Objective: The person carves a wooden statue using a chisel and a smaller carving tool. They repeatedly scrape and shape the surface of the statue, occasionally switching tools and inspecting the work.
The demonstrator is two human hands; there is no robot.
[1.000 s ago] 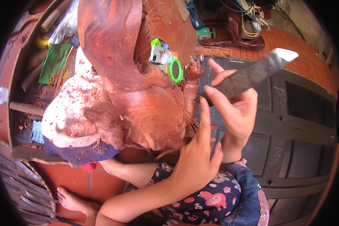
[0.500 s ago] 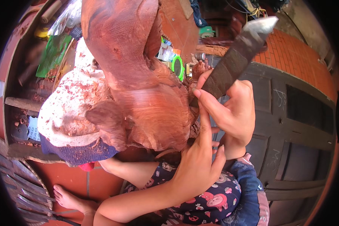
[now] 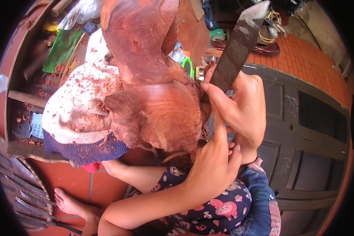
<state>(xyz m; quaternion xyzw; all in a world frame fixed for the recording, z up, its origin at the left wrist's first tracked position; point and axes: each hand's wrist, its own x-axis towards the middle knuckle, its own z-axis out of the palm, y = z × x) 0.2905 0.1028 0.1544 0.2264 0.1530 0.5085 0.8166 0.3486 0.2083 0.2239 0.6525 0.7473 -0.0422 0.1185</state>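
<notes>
A large reddish-brown wood carving (image 3: pixel 165 106) with swirling grain stands before me, rounded at its lower part. My right hand (image 3: pixel 246 106) is closed on a flat dark steel blade (image 3: pixel 238 49), whose bright bevelled end points up and away to the right. The blade's lower end meets the carving's right side, where fingers partly hide it. My left hand (image 3: pixel 214 161) reaches up from below, its index finger at the blade's lower end beneath my right thumb. Its other fingers are curled. A pale cloth bundle (image 3: pixel 80 106) with a dark blue band, strewn with shavings, lies against the carving's left.
A wooden frame (image 3: pixel 25 98) with shavings and a green sheet (image 3: pixel 61 51) lies at left. Several chisel-like tools (image 3: pixel 31 196) rest in a round tray at lower left. A dark panelled door (image 3: pixel 275 165) lies at right. Farther back are a green-rimmed round thing (image 3: pixel 188 67) and yellow cable (image 3: pixel 265 38).
The blade's bright end has swung up and left, so the blade stands a little steeper. Both hands stay at the carving's right side. The carving appears shifted slightly right and up.
</notes>
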